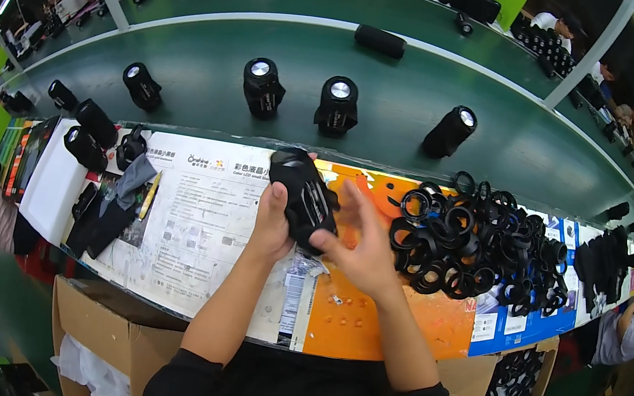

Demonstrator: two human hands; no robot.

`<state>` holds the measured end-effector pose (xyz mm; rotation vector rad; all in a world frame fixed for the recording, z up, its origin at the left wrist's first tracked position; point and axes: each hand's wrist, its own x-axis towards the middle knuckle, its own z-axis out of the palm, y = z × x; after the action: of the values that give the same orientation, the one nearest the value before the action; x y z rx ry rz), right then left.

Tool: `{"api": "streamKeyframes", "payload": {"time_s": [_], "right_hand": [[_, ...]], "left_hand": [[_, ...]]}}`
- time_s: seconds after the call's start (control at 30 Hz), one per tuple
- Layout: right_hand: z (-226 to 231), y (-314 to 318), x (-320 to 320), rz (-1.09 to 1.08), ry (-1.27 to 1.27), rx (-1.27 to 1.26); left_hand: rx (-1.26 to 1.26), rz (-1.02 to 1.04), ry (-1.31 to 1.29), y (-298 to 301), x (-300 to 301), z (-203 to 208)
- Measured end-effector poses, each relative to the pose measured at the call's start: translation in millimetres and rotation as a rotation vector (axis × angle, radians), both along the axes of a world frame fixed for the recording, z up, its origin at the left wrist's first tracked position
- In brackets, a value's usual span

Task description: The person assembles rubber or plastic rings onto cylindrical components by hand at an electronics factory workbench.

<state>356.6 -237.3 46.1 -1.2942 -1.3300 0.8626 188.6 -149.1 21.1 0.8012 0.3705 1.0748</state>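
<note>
A black cylindrical speaker [304, 200] is held at a tilt above the worktable, its upper end leaning left. My left hand [274, 228] is closed around its left side, thumb along the front and fingers mostly hidden behind. On the other side, my right hand [365, 245] has its fingers spread, and its thumb meets or overlaps the speaker's lower right end. Just right of that hand lies a big heap of black plastic rings [473, 240], partly over an orange sheet [366, 310].
Several black speakers stand along the green conveyor [202, 93]; one lies at its far edge [380, 42]. At left are more speakers [85, 149], a dark cloth [117, 210] and a yellow pen [149, 196]. Cardboard boxes [101, 322] flank me below the table. Other people sit at both sides.
</note>
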Motion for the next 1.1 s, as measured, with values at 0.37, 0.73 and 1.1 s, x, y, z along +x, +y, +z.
{"api": "streamKeyframes", "payload": {"time_s": [0.37, 0.73, 1.1], "right_hand": [[-20, -1, -17, 0.097, -0.067, 0.0], [-25, -8, -33, 0.115, 0.078, 0.021], [-23, -11, -31, 0.178, 0.262, -0.058]], "left_hand": [[0.117, 0.117, -0.079, 15, -17, 12], [0.172, -0.044, -0.084, 16, -24, 5], [0.109, -0.084, -0.226, 6, -14, 1]]}}
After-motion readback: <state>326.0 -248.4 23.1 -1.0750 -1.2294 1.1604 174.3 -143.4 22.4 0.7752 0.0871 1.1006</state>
